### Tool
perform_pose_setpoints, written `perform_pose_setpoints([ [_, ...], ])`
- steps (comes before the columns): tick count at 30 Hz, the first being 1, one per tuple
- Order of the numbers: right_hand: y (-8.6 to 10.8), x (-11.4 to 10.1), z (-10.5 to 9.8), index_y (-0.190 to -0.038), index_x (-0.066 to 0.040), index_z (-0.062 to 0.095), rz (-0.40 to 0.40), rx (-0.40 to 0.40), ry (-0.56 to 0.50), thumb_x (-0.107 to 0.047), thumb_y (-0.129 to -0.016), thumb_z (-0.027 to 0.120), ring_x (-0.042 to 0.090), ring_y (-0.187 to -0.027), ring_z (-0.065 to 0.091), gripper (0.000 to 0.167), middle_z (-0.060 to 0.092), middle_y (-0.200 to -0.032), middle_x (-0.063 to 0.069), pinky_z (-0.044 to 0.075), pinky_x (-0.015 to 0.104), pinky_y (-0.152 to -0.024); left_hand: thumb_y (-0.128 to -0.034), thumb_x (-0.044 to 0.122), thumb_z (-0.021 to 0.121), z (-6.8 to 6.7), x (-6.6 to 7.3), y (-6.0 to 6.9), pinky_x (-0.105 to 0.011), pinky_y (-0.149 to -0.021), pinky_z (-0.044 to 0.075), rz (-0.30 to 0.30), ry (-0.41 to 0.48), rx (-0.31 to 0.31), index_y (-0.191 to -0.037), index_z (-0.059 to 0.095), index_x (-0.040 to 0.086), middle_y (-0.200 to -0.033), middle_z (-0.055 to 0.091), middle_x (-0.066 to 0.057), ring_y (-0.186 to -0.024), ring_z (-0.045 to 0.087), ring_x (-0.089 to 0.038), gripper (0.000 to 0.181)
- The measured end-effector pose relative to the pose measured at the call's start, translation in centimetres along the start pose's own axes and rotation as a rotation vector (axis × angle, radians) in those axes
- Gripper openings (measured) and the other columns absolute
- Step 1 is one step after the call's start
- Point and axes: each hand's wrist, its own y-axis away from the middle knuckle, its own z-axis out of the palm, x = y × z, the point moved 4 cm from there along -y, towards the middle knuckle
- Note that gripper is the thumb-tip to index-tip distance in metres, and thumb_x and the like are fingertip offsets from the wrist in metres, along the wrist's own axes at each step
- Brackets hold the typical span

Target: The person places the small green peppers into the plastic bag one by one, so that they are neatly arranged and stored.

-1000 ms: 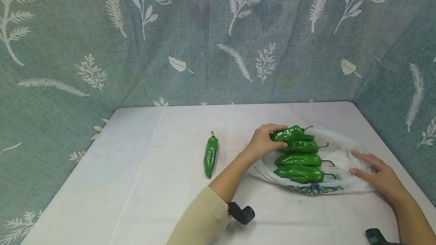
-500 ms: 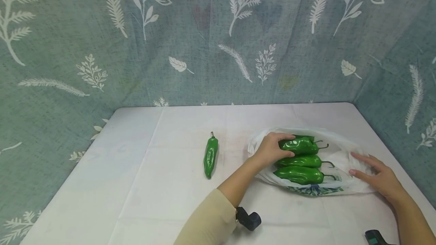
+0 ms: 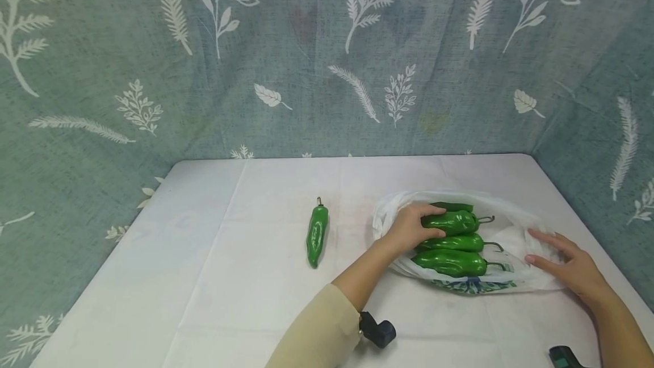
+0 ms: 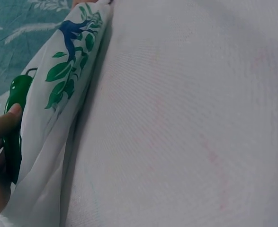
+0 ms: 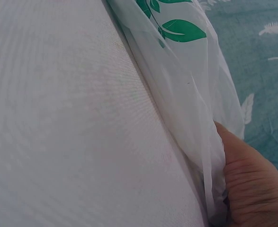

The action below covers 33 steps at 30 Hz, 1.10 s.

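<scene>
In the head view my left hand [image 3: 411, 229] pinches a glossy green pepper [image 3: 456, 222] between thumb and fingers, inside the mouth of a white plastic bag [image 3: 516, 231]. The left wrist view also shows the thumb against a green pepper [image 4: 15, 92] behind the bag's printed side [image 4: 58, 80]. More green peppers lie in the bag, two of them nearer [image 3: 462, 242] the front and one partly hidden behind. At the bag's right side, my right hand [image 3: 577, 266] rests on the plastic with thumb and fingers spread. Part of that hand [image 5: 255, 182] is hidden by the bag in the right wrist view.
A single green pepper [image 3: 317, 234] lies on the white-covered table [image 3: 245, 300], left of the bag. Leaf-patterned green-blue cloth [image 3: 306, 61] stands behind the table and along its sides. A dark device [image 3: 378, 331] is strapped at the left wrist.
My left hand has moved right and slightly toward the front with its pepper, lowering it among the others in the bag. The right hand stays about where it was.
</scene>
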Motion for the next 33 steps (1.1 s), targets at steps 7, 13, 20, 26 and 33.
perform_pose_setpoints([
  [7,0.1,0.0,0.0,-0.148,-0.019,0.030,0.012,-0.022,-0.018,-0.035,-0.088,0.066,0.060,-0.133,-0.002,0.071,0.002,-0.151,0.035,0.006,0.076,-0.099,-0.0867,0.021,0.069,0.0,0.2,0.1,-0.018,-0.107,0.031,0.055,-0.103,0.007,-0.131,0.057,0.012,-0.136,0.054,0.000,-0.129,0.046,-0.013,0.047],
  [13,0.1,0.0,0.0,-0.148,-0.018,0.030,0.012,-0.023,-0.026,-0.035,-0.089,0.065,0.059,-0.134,-0.004,0.071,0.000,-0.151,0.034,0.005,0.076,-0.100,-0.0870,0.020,0.069,0.0,0.2,0.2,-0.018,-0.107,0.031,0.068,-0.092,0.011,-0.133,0.056,0.013,-0.137,0.054,0.002,-0.129,0.045,-0.011,0.048],
  [20,0.1,0.0,0.0,-0.148,-0.017,0.030,0.005,-0.022,-0.030,-0.034,-0.089,0.065,0.059,-0.134,-0.005,0.071,0.000,-0.151,0.035,0.004,0.076,-0.099,-0.0836,0.019,0.073,-0.2,0.4,0.5,-0.017,-0.105,0.034,0.097,0.044,0.009,-0.134,0.054,0.014,-0.137,0.054,0.000,-0.129,0.046,-0.011,0.055],
  [26,0.1,-0.1,0.0,-0.148,-0.018,0.031,0.001,-0.015,-0.029,-0.034,-0.089,0.066,0.059,-0.134,-0.004,0.070,0.002,-0.151,0.035,0.005,0.076,-0.099,-0.0820,0.024,0.075,-0.6,0.5,1.0,-0.020,-0.105,0.034,0.088,0.099,0.005,-0.137,0.052,0.016,-0.138,0.053,0.002,-0.130,0.044,-0.010,0.060],
  [33,0.1,-0.2,0.0,-0.148,-0.018,0.032,-0.014,-0.006,-0.035,-0.032,-0.088,0.066,0.059,-0.134,-0.003,0.070,0.004,-0.151,0.035,0.005,0.075,-0.100,-0.0789,0.025,0.078,-1.5,0.4,1.8,-0.022,-0.104,0.037,0.057,0.171,-0.011,-0.140,0.047,0.019,-0.140,0.050,0.004,-0.130,0.044,-0.010,0.069],
])
